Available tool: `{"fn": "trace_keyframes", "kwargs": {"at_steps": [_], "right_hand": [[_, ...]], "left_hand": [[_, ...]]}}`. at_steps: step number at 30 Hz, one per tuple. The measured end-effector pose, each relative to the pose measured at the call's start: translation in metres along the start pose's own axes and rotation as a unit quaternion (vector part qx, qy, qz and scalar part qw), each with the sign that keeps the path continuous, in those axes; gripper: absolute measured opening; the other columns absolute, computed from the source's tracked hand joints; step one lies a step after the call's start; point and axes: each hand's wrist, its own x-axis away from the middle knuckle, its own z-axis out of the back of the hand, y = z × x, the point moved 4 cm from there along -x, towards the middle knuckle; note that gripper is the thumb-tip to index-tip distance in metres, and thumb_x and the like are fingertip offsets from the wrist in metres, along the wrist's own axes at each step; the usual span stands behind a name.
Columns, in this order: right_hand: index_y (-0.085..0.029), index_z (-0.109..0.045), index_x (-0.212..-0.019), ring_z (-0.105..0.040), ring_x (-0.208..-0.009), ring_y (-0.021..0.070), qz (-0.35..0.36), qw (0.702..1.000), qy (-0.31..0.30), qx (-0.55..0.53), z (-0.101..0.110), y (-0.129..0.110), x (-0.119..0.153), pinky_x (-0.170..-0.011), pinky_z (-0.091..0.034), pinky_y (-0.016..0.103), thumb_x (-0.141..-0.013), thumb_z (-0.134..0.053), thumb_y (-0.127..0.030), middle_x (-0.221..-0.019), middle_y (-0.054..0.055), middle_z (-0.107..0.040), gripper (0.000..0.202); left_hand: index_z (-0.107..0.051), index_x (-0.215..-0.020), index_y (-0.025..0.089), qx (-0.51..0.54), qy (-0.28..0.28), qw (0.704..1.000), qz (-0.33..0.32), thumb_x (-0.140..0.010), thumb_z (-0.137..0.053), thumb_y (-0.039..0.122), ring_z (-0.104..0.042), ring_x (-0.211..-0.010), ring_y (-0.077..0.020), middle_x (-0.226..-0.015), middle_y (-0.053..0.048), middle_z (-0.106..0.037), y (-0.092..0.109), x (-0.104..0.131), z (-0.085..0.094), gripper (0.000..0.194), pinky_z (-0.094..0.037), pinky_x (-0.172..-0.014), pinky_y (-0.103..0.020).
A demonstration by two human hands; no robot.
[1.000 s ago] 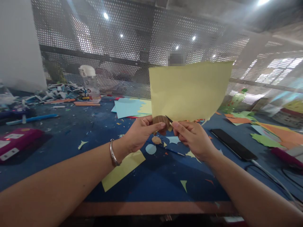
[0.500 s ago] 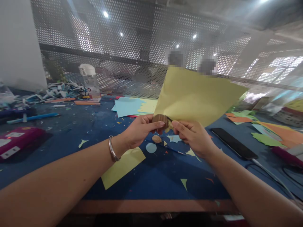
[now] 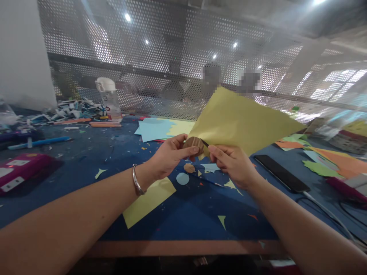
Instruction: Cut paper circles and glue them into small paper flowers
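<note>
My left hand (image 3: 169,154) is closed, pinching a brown round disc (image 3: 191,145) flat against a large sheet of yellow paper (image 3: 237,118), with the thumb over the disc's front. The sheet is held up above the table and slants away to the right. In my closed right hand (image 3: 229,162) is a thin dark pointed tool (image 3: 204,143), its tip at the disc's right edge. The fingers hide most of the tool, so its kind is unclear. Below the hands lie a tan disc (image 3: 189,168) and a light blue paper circle (image 3: 182,178).
A smaller yellow sheet (image 3: 150,202) and paper scraps lie on the blue table (image 3: 195,221). To the right is a black phone (image 3: 281,173) on a cable. A bottle (image 3: 109,99), shredded scraps and a purple power strip (image 3: 24,172) stand left. Coloured papers (image 3: 156,128) lie behind.
The yellow sheet has turned clockwise and its top corner has shifted right and lower. Both hands keep their grip in nearly the same place.
</note>
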Motion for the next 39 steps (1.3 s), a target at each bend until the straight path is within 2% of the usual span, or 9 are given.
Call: {"fn": "trace_keyframes", "kwargs": {"at_steps": [7, 12, 25, 35, 39], "right_hand": [[-0.018, -0.052, -0.063, -0.018, -0.042, 0.0049, 0.012, 1.000, 0.005, 0.005, 0.0013, 0.0011, -0.0001, -0.041, -0.013, 0.023, -0.086, -0.061, -0.063, -0.046, -0.009, -0.027, 0.051], [-0.018, -0.053, -0.063, -0.018, -0.042, 0.0052, 0.015, 1.000, -0.001, 0.010, 0.0015, -0.0010, -0.0007, -0.041, -0.013, 0.023, -0.086, -0.060, -0.063, -0.045, -0.009, -0.027, 0.051], [-0.019, -0.053, -0.064, -0.017, -0.043, 0.0056, 0.040, 0.998, -0.028, 0.033, 0.0032, -0.0031, -0.0001, -0.041, -0.013, 0.024, -0.089, -0.058, -0.062, -0.047, -0.009, -0.026, 0.050], [-0.019, -0.053, -0.063, -0.019, -0.044, 0.0057, 0.043, 0.997, -0.028, 0.055, 0.0044, -0.0057, 0.0002, -0.041, -0.015, 0.024, -0.088, -0.058, -0.063, -0.047, -0.009, -0.027, 0.051], [-0.018, -0.054, -0.064, -0.020, -0.044, 0.0058, 0.048, 0.996, -0.033, 0.067, 0.0055, -0.0066, 0.0000, -0.041, -0.015, 0.024, -0.088, -0.057, -0.063, -0.047, -0.009, -0.028, 0.051]], "left_hand": [[-0.068, -0.082, 0.014, -0.020, -0.001, 1.000, 0.007, -0.077, -0.079, 0.024, -0.051, -0.063, -0.0082, -0.072, 0.002, -0.061, 0.0023, 0.0008, -0.0004, 0.016, -0.039, -0.066, -0.026], [-0.072, -0.083, 0.014, -0.022, -0.026, 0.999, 0.025, -0.076, -0.079, 0.023, -0.052, -0.065, -0.0093, -0.075, 0.000, -0.064, 0.0036, 0.0020, -0.0036, 0.013, -0.039, -0.065, -0.026], [-0.076, -0.084, 0.017, -0.031, -0.033, 0.998, 0.042, -0.072, -0.081, 0.023, -0.053, -0.066, -0.0093, -0.077, -0.001, -0.069, 0.0067, 0.0012, -0.0001, 0.013, -0.038, -0.060, -0.024], [-0.077, -0.084, 0.017, -0.070, -0.049, 0.995, 0.046, -0.073, -0.081, 0.027, -0.046, -0.059, -0.0078, -0.074, -0.002, -0.067, 0.0077, 0.0007, 0.0050, 0.015, -0.031, -0.053, -0.024], [-0.076, -0.077, 0.017, -0.093, -0.054, 0.994, 0.037, -0.072, -0.081, 0.028, -0.041, -0.054, -0.0078, -0.065, 0.000, -0.062, 0.0080, -0.0002, 0.0056, 0.012, -0.027, -0.051, -0.026]]}}
